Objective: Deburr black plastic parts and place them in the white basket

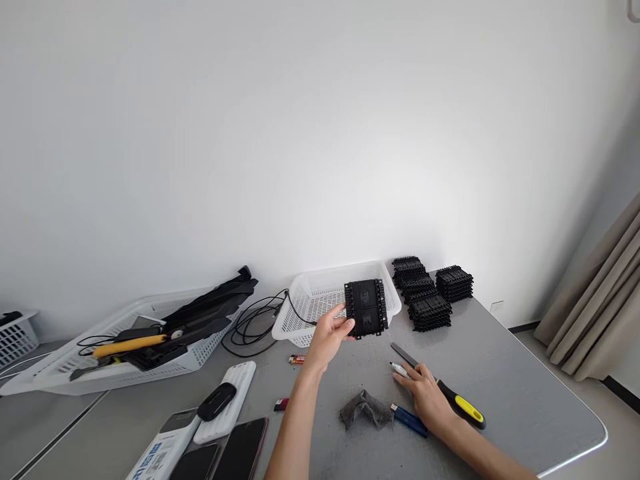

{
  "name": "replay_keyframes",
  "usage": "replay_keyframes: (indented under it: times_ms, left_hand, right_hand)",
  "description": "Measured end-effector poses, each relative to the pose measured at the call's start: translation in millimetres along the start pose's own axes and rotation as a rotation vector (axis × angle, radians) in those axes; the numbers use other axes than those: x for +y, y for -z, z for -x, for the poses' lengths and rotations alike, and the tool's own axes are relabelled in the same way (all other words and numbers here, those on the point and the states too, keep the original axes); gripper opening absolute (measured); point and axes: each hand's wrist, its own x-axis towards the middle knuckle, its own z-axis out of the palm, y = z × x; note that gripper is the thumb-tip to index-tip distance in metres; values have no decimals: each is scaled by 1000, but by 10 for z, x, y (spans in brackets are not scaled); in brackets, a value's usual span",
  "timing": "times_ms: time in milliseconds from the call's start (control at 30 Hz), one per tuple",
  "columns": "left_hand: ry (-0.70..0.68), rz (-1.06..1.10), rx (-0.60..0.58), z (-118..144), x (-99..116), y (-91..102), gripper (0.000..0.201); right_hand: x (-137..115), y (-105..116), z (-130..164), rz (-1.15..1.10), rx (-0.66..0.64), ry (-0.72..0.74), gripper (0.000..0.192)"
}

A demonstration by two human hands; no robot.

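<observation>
over the grey table, left hand pinches a black plastic module upright for inspection; right hand, loosely curled, fingers a white marker beside the file.

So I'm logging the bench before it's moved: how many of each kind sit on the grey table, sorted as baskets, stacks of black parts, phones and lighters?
White baskets: 2
Stacks of black parts: 4
Phones: 2
Lighters: 3
Total: 11
</observation>
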Motion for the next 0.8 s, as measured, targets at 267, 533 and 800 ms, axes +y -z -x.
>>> replay_keyframes:
  times_ms: [267, 533, 800]
  left_hand:
    - [-1, -307, -245, 155, 66, 112, 67]
    - [-82, -394, -307, 17, 417, 237, 49]
    - [-43, -212, 144, -552, 312, 677, 67]
  right_hand:
    - [-257, 989, -403, -574, 212, -33, 48]
    - [-656, 1662, -1077, -498, 17, 181, 25]
    - [-798, 1193, -1945, -705, 91, -41, 17]
